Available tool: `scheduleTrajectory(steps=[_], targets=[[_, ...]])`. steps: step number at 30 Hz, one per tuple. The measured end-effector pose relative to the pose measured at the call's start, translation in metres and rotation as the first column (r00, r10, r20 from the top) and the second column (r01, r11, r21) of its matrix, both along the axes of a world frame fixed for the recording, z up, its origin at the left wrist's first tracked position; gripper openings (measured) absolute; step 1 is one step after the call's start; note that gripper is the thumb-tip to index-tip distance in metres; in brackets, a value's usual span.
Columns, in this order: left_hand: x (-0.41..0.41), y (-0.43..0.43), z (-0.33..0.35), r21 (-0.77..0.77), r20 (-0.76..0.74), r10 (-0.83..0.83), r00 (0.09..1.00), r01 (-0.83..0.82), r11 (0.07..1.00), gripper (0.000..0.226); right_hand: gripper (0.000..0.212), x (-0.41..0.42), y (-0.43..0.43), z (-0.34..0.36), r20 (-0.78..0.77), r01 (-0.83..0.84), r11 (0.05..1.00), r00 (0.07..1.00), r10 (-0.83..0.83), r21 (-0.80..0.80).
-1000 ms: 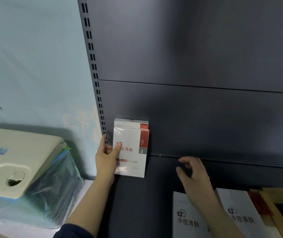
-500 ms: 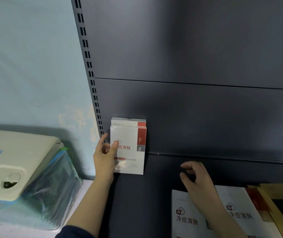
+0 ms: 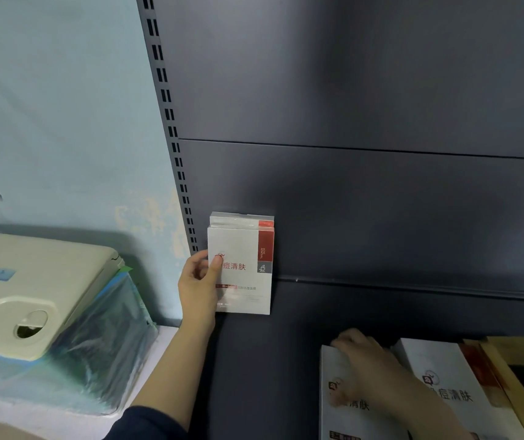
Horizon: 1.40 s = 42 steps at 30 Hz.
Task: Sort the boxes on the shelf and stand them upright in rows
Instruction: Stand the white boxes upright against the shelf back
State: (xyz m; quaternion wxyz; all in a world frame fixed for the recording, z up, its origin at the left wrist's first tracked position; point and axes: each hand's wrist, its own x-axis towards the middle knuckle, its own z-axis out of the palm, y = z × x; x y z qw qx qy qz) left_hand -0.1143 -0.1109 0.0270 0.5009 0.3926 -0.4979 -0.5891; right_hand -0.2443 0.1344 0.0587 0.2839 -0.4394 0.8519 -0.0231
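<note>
The left hand pinches the standing boxes steady while the right hand curls round a flat box, likely to stand it next.

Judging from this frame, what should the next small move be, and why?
Probably lift the flat white box with the right hand, whose fingers curl over its far edge, and stand it beside the upright boxes the left hand holds at the shelf's back-left corner.

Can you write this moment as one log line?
left hand: holds upright white boxes at shelf back | right hand: grips flat white box | next: stand it upright
</note>
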Motion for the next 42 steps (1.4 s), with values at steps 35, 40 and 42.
scheduleTrajectory(steps=[35,40,42], targets=[[0.058,0.088,0.001,0.037,0.109,-0.335,0.936,0.333,0.942,0.016,0.033,0.033,-0.019,0.016,0.759,0.61,0.712,0.629,-0.167,-0.349],[0.054,0.051,0.0,-0.039,0.22,-0.242,0.945,0.256,0.966,0.013,0.016,0.019,0.0,0.022,0.755,0.665,0.65,0.622,-0.208,-0.368],[0.05,0.046,-0.002,-0.081,0.279,-0.162,0.946,0.191,0.978,0.015,0.013,0.014,0.008,0.023,0.748,0.68,0.631,0.623,-0.228,-0.374]])
